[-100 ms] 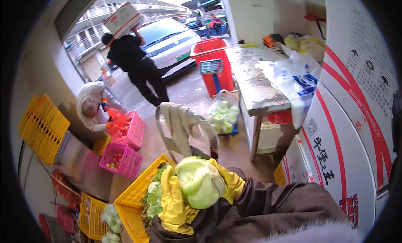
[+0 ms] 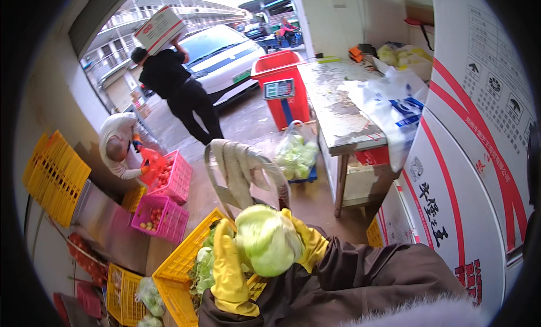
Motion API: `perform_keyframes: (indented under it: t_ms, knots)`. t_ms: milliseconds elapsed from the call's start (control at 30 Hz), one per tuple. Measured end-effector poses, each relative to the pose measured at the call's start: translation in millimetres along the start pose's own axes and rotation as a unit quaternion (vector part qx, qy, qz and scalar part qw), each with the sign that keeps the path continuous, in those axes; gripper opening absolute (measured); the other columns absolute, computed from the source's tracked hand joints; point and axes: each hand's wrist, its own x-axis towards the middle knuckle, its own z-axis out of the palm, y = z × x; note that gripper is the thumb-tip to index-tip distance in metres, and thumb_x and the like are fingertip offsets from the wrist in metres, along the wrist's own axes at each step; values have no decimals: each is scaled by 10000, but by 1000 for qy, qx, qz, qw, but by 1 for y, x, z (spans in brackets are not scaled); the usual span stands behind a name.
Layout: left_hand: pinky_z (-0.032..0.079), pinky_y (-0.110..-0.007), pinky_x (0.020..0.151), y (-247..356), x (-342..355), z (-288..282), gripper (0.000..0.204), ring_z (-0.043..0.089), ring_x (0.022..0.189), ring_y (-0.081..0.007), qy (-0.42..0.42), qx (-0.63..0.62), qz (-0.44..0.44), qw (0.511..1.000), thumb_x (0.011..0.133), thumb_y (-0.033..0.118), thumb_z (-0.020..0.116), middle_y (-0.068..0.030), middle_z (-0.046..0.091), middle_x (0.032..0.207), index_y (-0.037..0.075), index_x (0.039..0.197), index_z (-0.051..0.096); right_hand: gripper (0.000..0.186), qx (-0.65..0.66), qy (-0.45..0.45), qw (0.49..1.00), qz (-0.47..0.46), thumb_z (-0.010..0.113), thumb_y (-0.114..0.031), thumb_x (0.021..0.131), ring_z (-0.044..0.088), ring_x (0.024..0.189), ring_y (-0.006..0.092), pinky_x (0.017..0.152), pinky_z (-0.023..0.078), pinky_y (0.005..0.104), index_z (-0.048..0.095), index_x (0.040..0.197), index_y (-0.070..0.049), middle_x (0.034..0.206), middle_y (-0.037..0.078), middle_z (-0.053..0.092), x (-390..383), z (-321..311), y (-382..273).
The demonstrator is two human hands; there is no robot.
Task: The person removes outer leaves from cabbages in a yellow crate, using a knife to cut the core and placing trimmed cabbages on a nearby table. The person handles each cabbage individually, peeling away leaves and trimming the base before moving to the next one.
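Observation:
A round, pale green head of lettuce [image 2: 266, 241] is held in front of me between both hands. My left hand [image 2: 230, 279], in a yellow rubber glove, lies along its left side with the fingers pointing up. My right hand [image 2: 311, 243], gloved the same way, curves round its right side; the fingertips show at its upper right edge. Under and to the left of my left hand is a yellow plastic crate [image 2: 169, 270] with loose green leaves [image 2: 202, 269] in it. The lettuce hides its own far side and part of the right glove.
Just ahead stands a chair [image 2: 248, 169] with cloth over its back. Beyond are a bag of green heads [image 2: 297, 153], a worn table [image 2: 345, 110] and a red bin [image 2: 284, 110]. White cartons [image 2: 451, 175] rise at right. At left, a person crouches by pink crates [image 2: 179, 183]; another carries a box.
The lettuce has turned slightly between my hands and sits a little higher. The whole view has shifted a little. The person outside still carries the box.

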Motion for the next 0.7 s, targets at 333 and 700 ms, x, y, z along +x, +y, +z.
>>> perform_keyframes:
  t_ms: [333,700]
  knots:
    - [416,-509,1100,-64,-43,-56,492,366,1427,-400,126,-219,-210,944,1069,219,444,-197,322,1571,153,1546,346,610,-204,162,887,-380,510,-567,996,596,1221,243,972,546,419,506,1410,-120,1372,100,581,17,61,-255]
    - [377,-509,1156,-123,-135,-117,483,413,1384,-390,302,-237,-322,865,1053,188,448,-208,386,1513,65,1512,360,599,-360,375,730,-444,539,-543,986,609,1068,284,868,543,438,532,1340,-60,1227,139,605,36,35,-451]
